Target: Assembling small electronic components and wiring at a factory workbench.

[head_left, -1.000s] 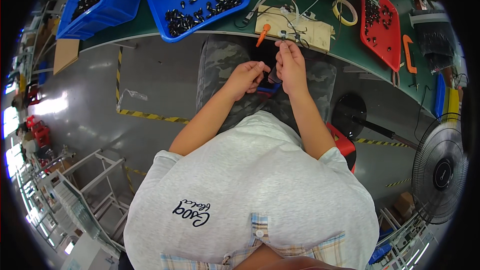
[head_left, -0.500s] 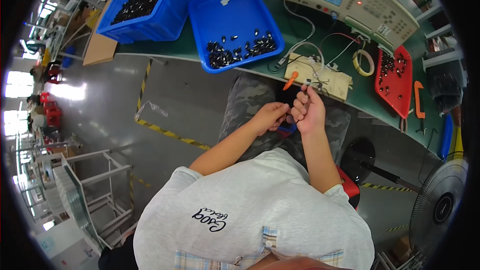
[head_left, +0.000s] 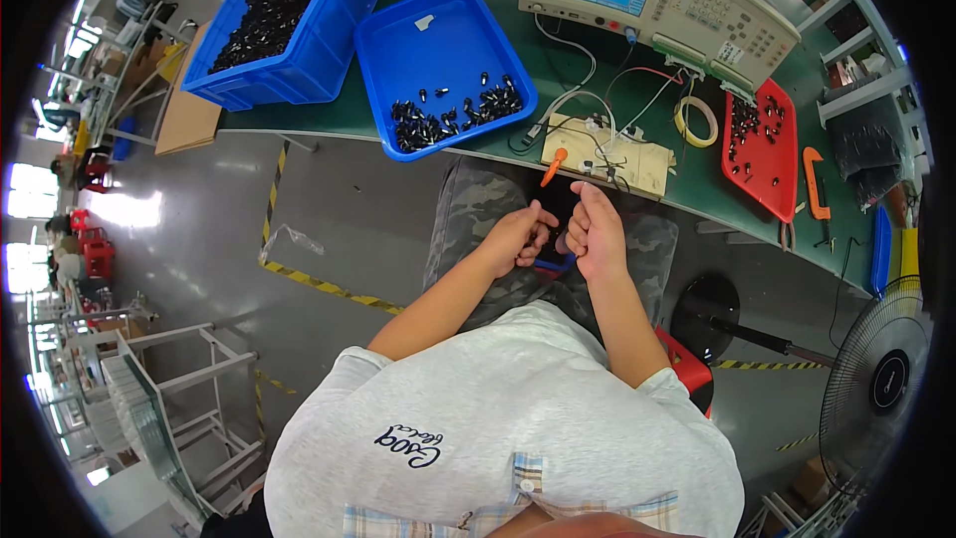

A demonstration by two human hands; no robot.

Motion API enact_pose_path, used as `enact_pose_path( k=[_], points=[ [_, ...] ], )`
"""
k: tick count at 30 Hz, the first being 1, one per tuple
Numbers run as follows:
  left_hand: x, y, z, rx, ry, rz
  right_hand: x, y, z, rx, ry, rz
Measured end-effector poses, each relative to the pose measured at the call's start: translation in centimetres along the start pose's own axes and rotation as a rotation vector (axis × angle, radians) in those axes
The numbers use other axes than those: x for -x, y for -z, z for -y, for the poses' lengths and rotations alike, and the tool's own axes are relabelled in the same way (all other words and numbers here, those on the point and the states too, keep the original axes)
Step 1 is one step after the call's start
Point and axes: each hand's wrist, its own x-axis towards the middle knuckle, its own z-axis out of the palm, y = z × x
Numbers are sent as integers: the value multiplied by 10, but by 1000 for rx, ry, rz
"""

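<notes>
My left hand (head_left: 515,240) is over my lap with its fingers curled in and the thumb near the index finger. Anything inside it is too small or hidden to make out. Just to its right, my right hand (head_left: 599,236) is closed, thumb and index finger pinched at the near edge of a pale yellow fixture block (head_left: 649,177). What that pinch holds cannot be made out. On the block are an orange clip (head_left: 555,166), thin wires and small dark parts. A small gap separates the hands.
A blue tray (head_left: 428,52) with small black cylindrical parts lies left of the block, beside a deep blue bin (head_left: 289,80) full of them. Behind stands a bench meter (head_left: 687,15). To the right are a tape roll (head_left: 696,122), a red tray (head_left: 765,187) and a fan (head_left: 876,389).
The whole view has shifted slightly, so the bench appears further left. My left hand's fingers have drawn away from my right hand, which stays near the fixture block's edge.
</notes>
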Motion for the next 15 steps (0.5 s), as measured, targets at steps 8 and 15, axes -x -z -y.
enact_pose_path(
  k=[8, 15],
  points=[
    [-8, 5, -4, 96, -28, -2, 13, 16, -35, 1072, 383, -27],
    [-16, 0, 9, -86, -120, -111, 19, 3, -49, 1563, 504, 109]
  ],
)
